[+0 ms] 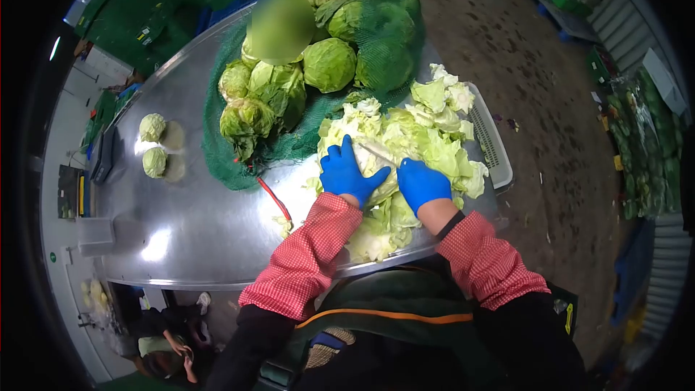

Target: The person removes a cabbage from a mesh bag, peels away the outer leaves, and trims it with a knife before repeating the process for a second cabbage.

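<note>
My left hand (350,172), in a blue glove, lies with spread fingers on top of a pale cabbage (371,165), pressing from above. Closed around the handle of a knife (378,154) is my right hand (422,185), also blue-gloved. The blade points up and left across the cabbage, just right of my left fingers; my right hand hides the handle. Loose cabbage leaves (445,152) are heaped around both hands. Beyond them, several whole cabbages (329,65) lie in and on a green net sack (394,22).
Two small trimmed cabbages (153,127) sit at the left of the steel table (181,210). A red strap (274,198) lies near the net. At the right edge is a white perforated crate (494,137). Green crates (170,7) are stacked behind. Another person (163,347) is at lower left.
</note>
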A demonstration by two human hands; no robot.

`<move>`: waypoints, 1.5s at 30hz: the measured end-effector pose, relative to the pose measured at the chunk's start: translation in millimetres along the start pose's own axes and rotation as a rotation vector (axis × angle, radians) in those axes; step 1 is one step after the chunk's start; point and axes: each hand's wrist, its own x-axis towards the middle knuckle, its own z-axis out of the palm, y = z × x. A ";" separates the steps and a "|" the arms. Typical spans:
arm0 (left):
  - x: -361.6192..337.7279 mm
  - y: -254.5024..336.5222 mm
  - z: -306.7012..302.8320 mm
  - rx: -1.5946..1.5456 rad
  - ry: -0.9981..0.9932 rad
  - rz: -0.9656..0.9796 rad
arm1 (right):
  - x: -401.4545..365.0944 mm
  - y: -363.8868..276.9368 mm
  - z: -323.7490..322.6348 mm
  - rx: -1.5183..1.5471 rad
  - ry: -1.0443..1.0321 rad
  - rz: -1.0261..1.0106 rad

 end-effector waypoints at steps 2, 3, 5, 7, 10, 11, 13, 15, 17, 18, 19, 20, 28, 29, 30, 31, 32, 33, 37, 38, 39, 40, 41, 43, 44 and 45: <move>1.5 11.7 -2.5 0.070 0.002 -0.023 | 10.1 4.2 -1.4 -0.018 -0.027 0.011; 2.9 15.5 -3.0 0.082 -0.005 -0.031 | 14.9 7.3 1.6 -0.019 -0.026 -0.005; 2.5 21.6 -3.9 0.103 -0.016 -0.050 | 22.1 13.2 4.6 -0.023 0.011 -0.089; 3.1 26.4 -8.9 0.113 -0.034 -0.044 | 30.9 17.2 4.4 -0.048 0.019 -0.121; -2.1 24.3 -7.0 0.121 -0.010 -0.013 | 40.5 20.9 0.4 0.005 -0.077 -0.081; -3.7 22.1 -3.4 0.120 0.008 -0.001 | 42.3 24.0 -1.1 0.052 -0.120 -0.050; -9.6 19.9 -2.8 0.105 0.016 0.022 | 37.6 30.2 -3.5 0.133 -0.218 -0.039; -13.8 9.7 0.8 0.064 0.063 0.058 | 35.8 35.5 -13.2 0.188 -0.314 -0.091; -17.8 3.0 0.8 0.026 0.087 0.084 | 16.5 10.8 -48.2 0.123 -0.288 -0.067; -18.7 2.0 2.1 -0.001 0.108 0.105 | 10.9 -3.0 -59.4 0.092 -0.276 -0.058; -19.5 0.6 4.5 -0.025 0.126 0.127 | 11.4 -11.2 -58.4 0.071 -0.170 -0.090; -19.6 -0.1 6.3 -0.049 0.144 0.154 | 17.6 -16.2 -50.6 0.062 -0.108 -0.086; -38.2 -8.7 9.6 -0.165 0.183 0.162 | 85.3 -13.0 -3.2 0.075 -0.102 -0.125; -39.9 -7.7 7.8 -0.161 0.174 0.132 | 90.0 -13.8 -1.5 0.067 -0.115 -0.101; -41.3 -8.2 9.2 -0.177 0.180 0.121 | 90.6 -15.7 -0.8 0.055 -0.133 -0.080; -43.4 -10.0 10.8 -0.191 0.183 0.113 | 92.4 -11.6 8.2 0.070 -0.097 -0.060; -43.3 -12.6 11.3 -0.201 0.190 0.112 | 98.2 -2.3 21.3 0.088 -0.051 -0.039; -51.8 -19.7 16.1 -0.217 0.222 0.115 | 101.5 7.1 28.9 0.107 -0.003 -0.019; -88.6 -47.5 23.9 -0.446 0.311 0.067 | 86.9 13.6 26.3 0.095 -0.072 0.006; -92.6 -51.5 20.5 -0.509 0.294 0.015 | 81.8 10.2 25.4 0.126 -0.107 0.009; -89.9 -54.2 18.0 -0.531 0.287 0.005 | 80.9 3.2 13.7 0.154 -0.126 0.009; -86.0 -54.9 16.3 -0.558 0.278 0.000 | 72.2 -4.2 2.9 0.173 -0.087 -0.016; -82.7 -54.4 16.4 -0.589 0.269 -0.011 | 55.6 -12.1 -4.7 0.187 -0.053 -0.043; -79.2 -53.0 16.7 -0.542 0.273 -0.011 | 30.0 -29.9 -23.2 0.157 -0.134 -0.099; -77.6 -52.4 15.4 -0.515 0.268 -0.003 | 21.7 -35.8 -29.3 0.118 -0.237 -0.126; -76.3 -48.9 9.2 -0.560 0.232 -0.034 | 20.5 -33.3 -18.6 0.126 -0.242 -0.162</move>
